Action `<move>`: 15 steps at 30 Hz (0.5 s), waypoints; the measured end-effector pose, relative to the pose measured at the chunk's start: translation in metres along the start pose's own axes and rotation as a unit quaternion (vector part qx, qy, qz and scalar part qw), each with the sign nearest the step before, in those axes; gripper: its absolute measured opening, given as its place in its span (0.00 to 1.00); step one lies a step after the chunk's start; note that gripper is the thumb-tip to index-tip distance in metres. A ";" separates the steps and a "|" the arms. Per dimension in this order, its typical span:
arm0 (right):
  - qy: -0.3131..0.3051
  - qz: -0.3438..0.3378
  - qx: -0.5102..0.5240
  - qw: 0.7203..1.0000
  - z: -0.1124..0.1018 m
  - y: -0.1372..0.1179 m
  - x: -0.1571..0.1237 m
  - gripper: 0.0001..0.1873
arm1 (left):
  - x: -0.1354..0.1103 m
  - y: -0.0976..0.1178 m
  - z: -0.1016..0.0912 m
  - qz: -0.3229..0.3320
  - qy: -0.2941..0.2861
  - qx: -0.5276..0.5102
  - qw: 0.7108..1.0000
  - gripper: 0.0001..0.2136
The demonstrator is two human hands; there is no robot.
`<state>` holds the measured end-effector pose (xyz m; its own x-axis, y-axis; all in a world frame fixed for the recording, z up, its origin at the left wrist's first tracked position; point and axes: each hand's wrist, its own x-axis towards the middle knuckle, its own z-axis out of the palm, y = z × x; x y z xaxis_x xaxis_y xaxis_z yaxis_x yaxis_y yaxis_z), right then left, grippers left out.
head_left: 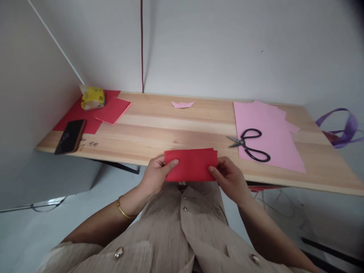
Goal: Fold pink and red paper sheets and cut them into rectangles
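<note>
A folded sheet of red paper (191, 165) is held up between both hands at the front edge of the table. My left hand (156, 172) pinches its left end, thumb on the near face and fingers behind. At the right end my right hand (229, 176) grips it the same way, the thumb near the lower corner. The two layers are slightly offset along the top edge. To the right lie black-handled scissors (242, 142), blades apart, partly over pink paper sheets (267, 125). A small folded pink paper piece (182, 105) rests near the wall.
At the left of the wooden table (159, 129) are large red sheets (92, 126), a stack of smaller red paper (113, 110), a yellow tissue pack (93, 98) and a dark phone (71, 136). A purple strap (348, 129) hangs beyond the right edge.
</note>
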<state>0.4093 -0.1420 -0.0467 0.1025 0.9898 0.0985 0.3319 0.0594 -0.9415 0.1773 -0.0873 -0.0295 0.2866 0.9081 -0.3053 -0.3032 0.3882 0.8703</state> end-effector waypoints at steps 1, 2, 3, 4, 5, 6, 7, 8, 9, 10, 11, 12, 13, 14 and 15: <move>0.004 0.005 0.012 1.000 0.001 0.001 0.001 0.11 | 0.002 0.000 -0.001 0.002 0.004 0.007 1.000 0.14; 0.005 0.009 0.024 1.000 0.002 0.002 0.003 0.11 | 0.003 0.000 -0.002 0.003 0.008 0.013 1.000 0.14; 0.006 0.012 0.035 0.999 0.003 0.002 0.005 0.12 | 0.004 0.000 -0.003 0.003 0.013 0.018 1.000 0.14; 0.005 0.015 0.047 0.999 0.005 0.002 0.006 0.12 | 0.006 0.000 -0.004 0.002 0.018 0.022 1.000 0.15; 0.006 0.020 0.062 0.998 0.007 0.001 0.008 0.13 | 0.007 0.000 -0.005 0.001 0.022 0.025 0.999 0.15; 0.008 0.026 0.081 0.996 0.008 0.001 0.010 0.13 | 0.007 0.000 -0.005 0.002 0.025 0.028 0.999 0.15; 0.010 0.034 0.103 0.994 0.010 0.000 0.011 0.13 | 0.008 -0.001 -0.006 0.003 0.028 0.029 0.999 0.15; 0.010 0.043 0.127 0.991 0.012 -0.001 0.013 0.15 | 0.008 -0.001 -0.006 0.005 0.030 0.031 0.999 0.16; 0.008 0.052 0.148 0.988 0.013 -0.003 0.014 0.16 | 0.009 -0.001 -0.006 0.007 0.031 0.032 0.999 0.16; 0.004 0.058 0.165 0.985 0.013 -0.004 0.015 0.19 | 0.009 -0.001 -0.007 0.008 0.030 0.034 0.999 0.16; -0.001 0.062 0.175 0.983 0.014 -0.005 0.016 0.20 | 0.009 -0.001 -0.007 0.009 0.031 0.035 0.999 0.16; -0.004 0.064 0.179 0.982 0.014 -0.006 0.016 0.21 | 0.010 -0.001 -0.007 0.010 0.030 0.035 0.999 0.16; -0.005 0.064 0.179 0.982 0.014 -0.007 0.017 0.22 | 0.010 0.000 -0.007 0.011 0.028 0.034 0.999 0.16; -0.004 0.065 0.177 0.982 0.014 -0.007 0.017 0.23 | 0.010 0.000 -0.007 0.012 0.025 0.032 0.999 0.16; -0.002 0.067 0.176 0.982 0.014 -0.007 0.018 0.24 | 0.010 0.001 -0.006 0.014 0.022 0.027 0.999 0.16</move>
<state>0.3961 -0.1231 -0.0427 0.1199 0.9922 -0.0346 -0.0286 -0.0314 -0.9991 0.1740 -0.0768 -0.0340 0.2376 0.9248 -0.2972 -0.2597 0.3554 0.8979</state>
